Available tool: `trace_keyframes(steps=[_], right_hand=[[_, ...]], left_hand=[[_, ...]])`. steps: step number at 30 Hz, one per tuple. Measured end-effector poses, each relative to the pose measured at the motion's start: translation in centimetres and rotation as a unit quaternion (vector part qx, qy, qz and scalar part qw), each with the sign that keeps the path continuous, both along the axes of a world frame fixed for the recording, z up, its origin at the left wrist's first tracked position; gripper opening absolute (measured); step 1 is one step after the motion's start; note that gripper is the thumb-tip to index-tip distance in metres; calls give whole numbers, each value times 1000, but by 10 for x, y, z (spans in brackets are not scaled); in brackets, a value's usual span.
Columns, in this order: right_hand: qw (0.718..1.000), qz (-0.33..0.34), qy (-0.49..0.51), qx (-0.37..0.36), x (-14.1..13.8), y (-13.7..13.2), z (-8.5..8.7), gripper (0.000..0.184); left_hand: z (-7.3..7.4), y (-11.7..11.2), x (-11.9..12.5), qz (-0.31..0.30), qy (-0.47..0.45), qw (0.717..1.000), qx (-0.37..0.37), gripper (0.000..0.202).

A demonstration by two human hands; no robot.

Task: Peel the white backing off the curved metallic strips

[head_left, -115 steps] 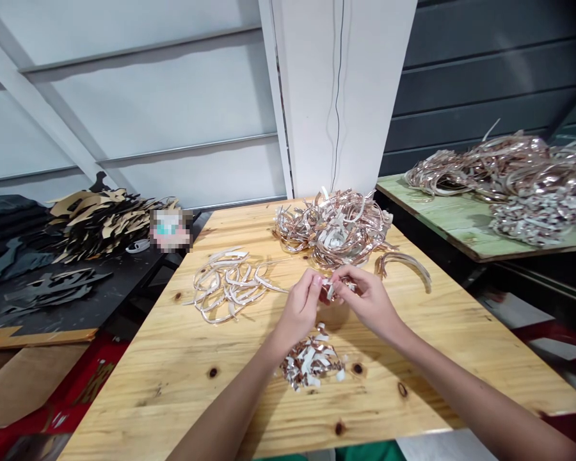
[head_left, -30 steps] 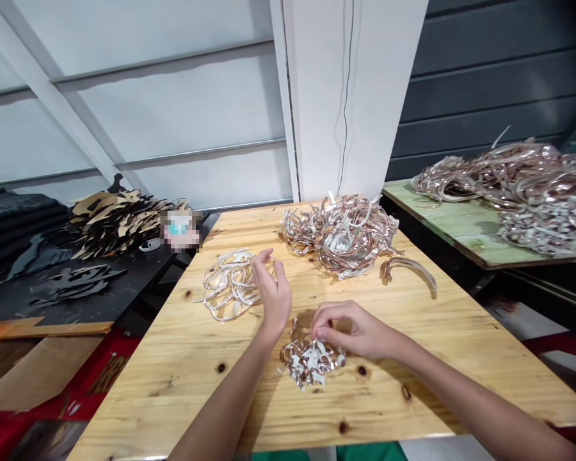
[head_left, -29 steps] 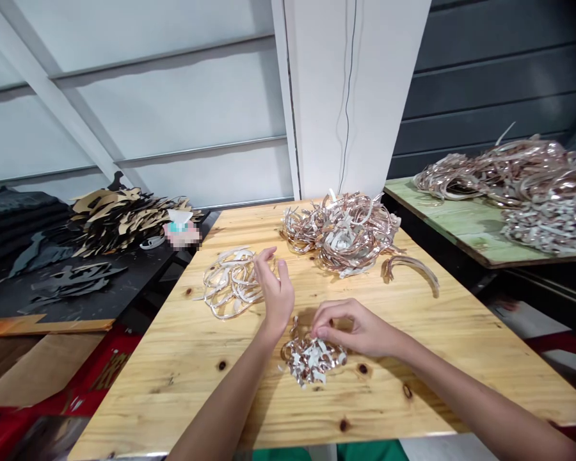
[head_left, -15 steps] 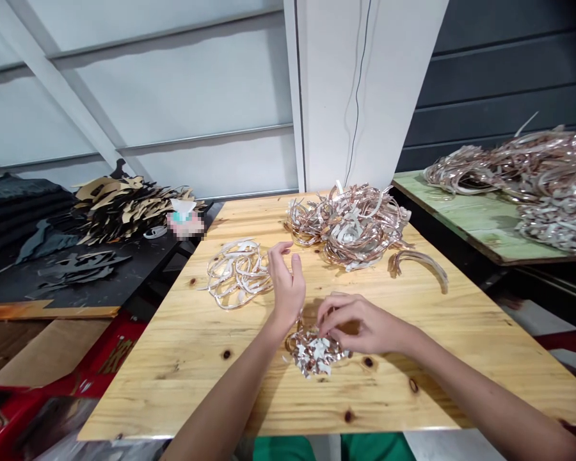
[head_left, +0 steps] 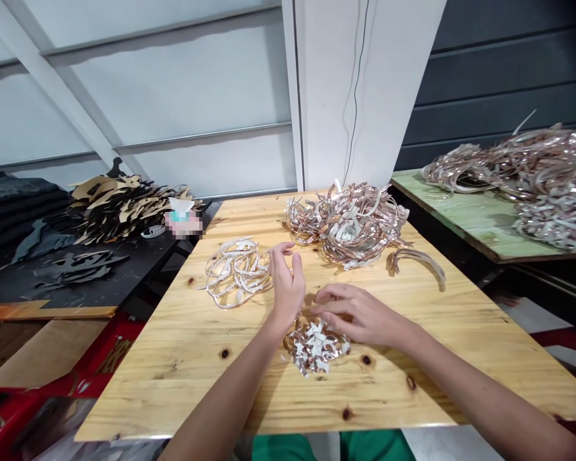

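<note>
We are logging a pine table point(head_left: 173, 384) carrying three lots of metallic strip. At its far end, a big tangle of copper-and-silver strips point(head_left: 345, 224) is sitting as the bulk apparently left, with one curved strip point(head_left: 415, 266) lying to its right. Left of the tangle, pale looped strips point(head_left: 235, 275) are lying loosely spread. Nearest us on the table, a small heap of short snippets point(head_left: 314, 347) is standing as the apparently done lot, far smaller than the tangle. The left hand point(head_left: 285, 288) is rising just beside the looped strips, its fingers slightly curled, released and apparently empty. The right hand point(head_left: 360, 314) is reaching just above the snippets, its fingers extended and unclenched, with no piece showing in them. Beyond the table's right corner, a green board point(head_left: 441, 205) is bearing larger heaps of strip point(head_left: 532, 173). Beyond its left corner, a black bench point(head_left: 144, 275) is holding layered cut sheet pieces point(head_left: 120, 211), and behind its far edge a white column point(head_left: 345, 96) is rising.
</note>
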State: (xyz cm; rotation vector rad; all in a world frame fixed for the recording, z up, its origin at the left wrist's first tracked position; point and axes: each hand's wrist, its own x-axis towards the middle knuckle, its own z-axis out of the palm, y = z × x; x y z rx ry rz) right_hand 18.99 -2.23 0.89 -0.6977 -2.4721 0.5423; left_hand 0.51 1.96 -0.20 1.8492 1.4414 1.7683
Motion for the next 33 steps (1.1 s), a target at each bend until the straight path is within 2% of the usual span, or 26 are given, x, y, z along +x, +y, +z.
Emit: trace_keyframes(steps=[4,7,9,11,13,15,19,21,25,30,33], right_hand=[[994,-103,30,10,1,7,-2,25],[973,-231,0,23,10,17,-1,19],[935,-354,-35,3,19,24,2,22],[874,-478,-80,-33,31,29,6,28],[815,-559,-135,-69,45,33,9,34],[780,-589,-184,-104,58,38,9,39],[752,-619,-186,-133,79,49,3,53],[754,-613,-181,-150,86,54,0,45],[778,-579,-180,-161,93,58,-1,25],[833,-501,-158,-174,82,56,2,29],[875,-414,-134,-211,77,53,3,41]], left_hand=[[-1,3,-1,0,9,1000,1,15],[-1,4,-2,-4,19,1000,1,15],[0,5,-2,-10,24,1000,-2,14],[0,5,-2,-18,27,999,-11,13],[1,5,-2,-28,29,999,-21,13],[1,5,-1,-35,33,998,-27,14],[0,5,0,-41,51,997,-28,14],[0,5,0,-43,57,997,-30,15],[-1,5,0,-48,67,996,-33,15],[-1,5,2,-59,85,994,-38,15],[-1,5,3,-67,94,993,-36,15]])
